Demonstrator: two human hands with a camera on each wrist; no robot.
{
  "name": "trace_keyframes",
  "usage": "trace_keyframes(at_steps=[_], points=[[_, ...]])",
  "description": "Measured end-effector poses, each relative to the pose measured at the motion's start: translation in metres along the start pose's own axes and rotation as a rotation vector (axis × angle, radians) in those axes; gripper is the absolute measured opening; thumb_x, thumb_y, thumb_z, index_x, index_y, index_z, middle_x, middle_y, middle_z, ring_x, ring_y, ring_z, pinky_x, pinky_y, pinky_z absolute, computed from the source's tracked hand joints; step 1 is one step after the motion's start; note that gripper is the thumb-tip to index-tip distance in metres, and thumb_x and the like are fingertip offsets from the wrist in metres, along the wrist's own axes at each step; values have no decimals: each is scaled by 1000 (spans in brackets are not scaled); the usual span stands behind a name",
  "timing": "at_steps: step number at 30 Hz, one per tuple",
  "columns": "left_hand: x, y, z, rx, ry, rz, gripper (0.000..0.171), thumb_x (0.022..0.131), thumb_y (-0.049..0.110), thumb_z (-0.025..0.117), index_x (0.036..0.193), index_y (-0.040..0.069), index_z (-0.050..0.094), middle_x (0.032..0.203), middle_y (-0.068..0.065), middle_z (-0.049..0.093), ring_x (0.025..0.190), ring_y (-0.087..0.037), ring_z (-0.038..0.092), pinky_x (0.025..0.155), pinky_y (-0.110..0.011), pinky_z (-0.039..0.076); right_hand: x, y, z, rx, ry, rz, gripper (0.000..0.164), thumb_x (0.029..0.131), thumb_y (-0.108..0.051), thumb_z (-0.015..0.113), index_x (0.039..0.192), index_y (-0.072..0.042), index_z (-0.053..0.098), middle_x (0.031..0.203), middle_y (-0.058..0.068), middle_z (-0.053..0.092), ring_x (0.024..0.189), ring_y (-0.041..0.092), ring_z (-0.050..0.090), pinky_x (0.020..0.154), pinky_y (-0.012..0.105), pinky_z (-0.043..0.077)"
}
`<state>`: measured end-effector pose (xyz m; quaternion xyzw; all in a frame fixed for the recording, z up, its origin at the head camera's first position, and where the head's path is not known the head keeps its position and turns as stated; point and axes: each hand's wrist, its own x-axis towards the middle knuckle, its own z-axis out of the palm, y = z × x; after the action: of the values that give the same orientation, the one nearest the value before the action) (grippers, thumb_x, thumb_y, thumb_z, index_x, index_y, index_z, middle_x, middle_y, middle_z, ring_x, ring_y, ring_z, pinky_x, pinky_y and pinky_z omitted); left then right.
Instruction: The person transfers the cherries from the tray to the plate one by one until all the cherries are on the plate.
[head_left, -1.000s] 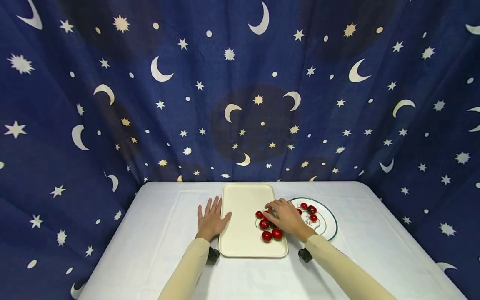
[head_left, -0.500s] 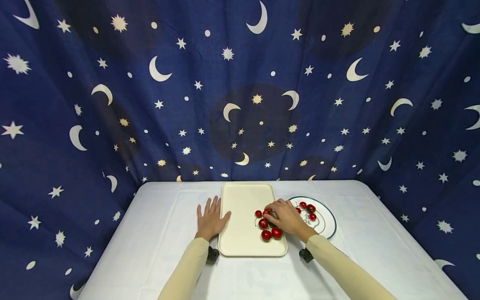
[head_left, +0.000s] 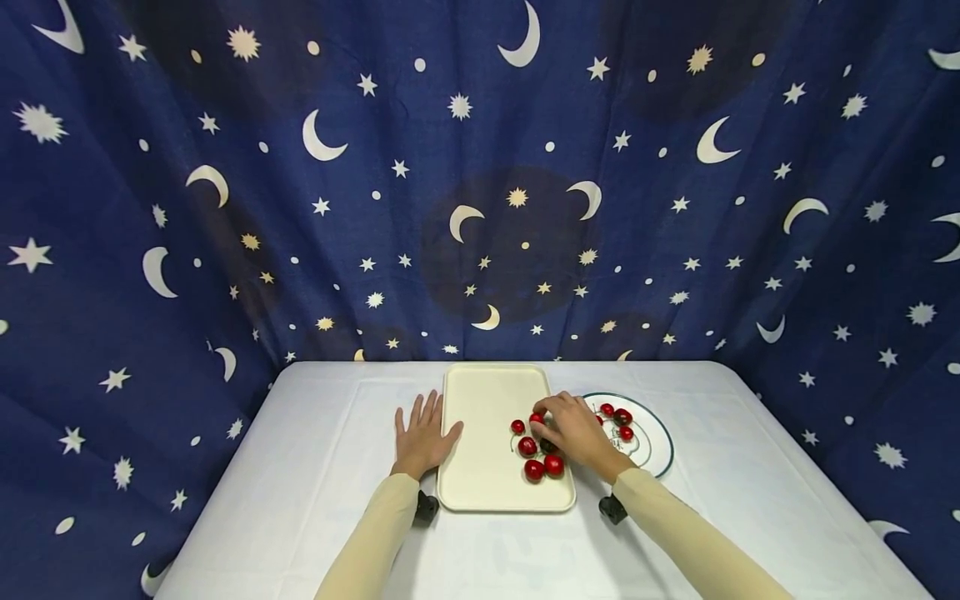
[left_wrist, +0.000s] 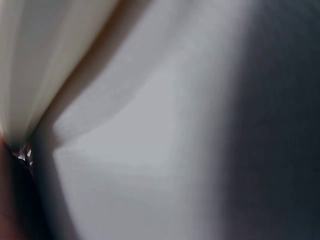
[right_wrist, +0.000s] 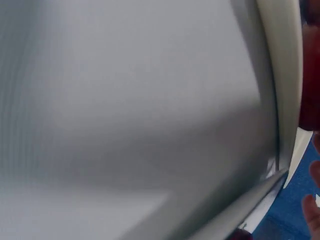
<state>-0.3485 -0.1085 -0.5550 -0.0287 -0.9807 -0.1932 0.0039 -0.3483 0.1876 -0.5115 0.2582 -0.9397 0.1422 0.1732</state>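
My left hand [head_left: 422, 437] lies flat on the table, fingers spread, its thumb over the left rim of a cream tray [head_left: 480, 442]. On the tray's right side my right hand [head_left: 577, 429] curls its fingers and thumb round a red cherry [head_left: 536, 418]. Several other cherries lie close by: a small one [head_left: 517, 427], a larger one [head_left: 527, 447], a pair nearer the front [head_left: 543, 467] and a dark one [head_left: 548, 447] partly under the hand. In the right wrist view a red cherry [right_wrist: 311, 80] and fingertips [right_wrist: 312, 215] show at the right edge.
A white plate [head_left: 660, 450] with a dark rim stands right of the tray, partly behind the right hand, with several cherries [head_left: 622, 417] on it. A white cloth [head_left: 337, 467] covers the table. A blue star-patterned curtain [head_left: 420, 250] hangs behind it.
The right hand's fingertips and the cherry at them have shifted slightly away from me. More of the dark cherry shows beneath the hand. The left hand has stayed in place.
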Motion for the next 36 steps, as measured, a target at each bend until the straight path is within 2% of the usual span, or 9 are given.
trace_keyframes(at_steps=[6,14,19,23,30,36], points=[[0,0,0,15,-9,-2,81,103,66,35,166,17,21,176,-1,15,165,-28,8,131,-61,-2,1,9,-7,-38,77,2,37,94,-32,75,122,-7,71,114,7,76,108,27,66,94,46,50],[2,-1,0,19,-12,-1,81,103,65,36,166,17,20,176,-1,15,165,-28,8,131,-61,-2,-4,25,-18,-59,133,78,29,92,-29,78,112,-9,75,110,10,76,106,31,64,89,50,48],[0,0,0,9,-5,0,80,103,64,37,166,16,21,175,-1,16,165,-28,9,131,-62,-2,-10,34,-22,-73,124,161,28,92,-28,78,112,-8,74,112,12,74,106,32,63,90,51,47],[-1,1,-2,22,-29,-9,81,102,64,36,166,16,19,176,-1,13,165,-27,6,131,-60,-4,-18,38,-23,-92,119,198,29,92,-25,77,113,-5,73,113,15,73,107,34,62,89,52,46],[-5,2,-5,8,-11,2,79,103,60,38,165,13,24,175,-4,18,164,-30,11,131,-62,0,-26,44,-25,-141,82,268,30,91,-20,75,116,-3,72,117,19,72,112,39,61,90,55,46],[-3,2,-3,11,-19,5,81,103,62,37,166,14,21,176,-4,15,164,-30,9,131,-62,-3,-31,48,-26,-167,85,298,31,88,-16,75,115,-2,72,118,21,71,112,42,61,92,58,47]])
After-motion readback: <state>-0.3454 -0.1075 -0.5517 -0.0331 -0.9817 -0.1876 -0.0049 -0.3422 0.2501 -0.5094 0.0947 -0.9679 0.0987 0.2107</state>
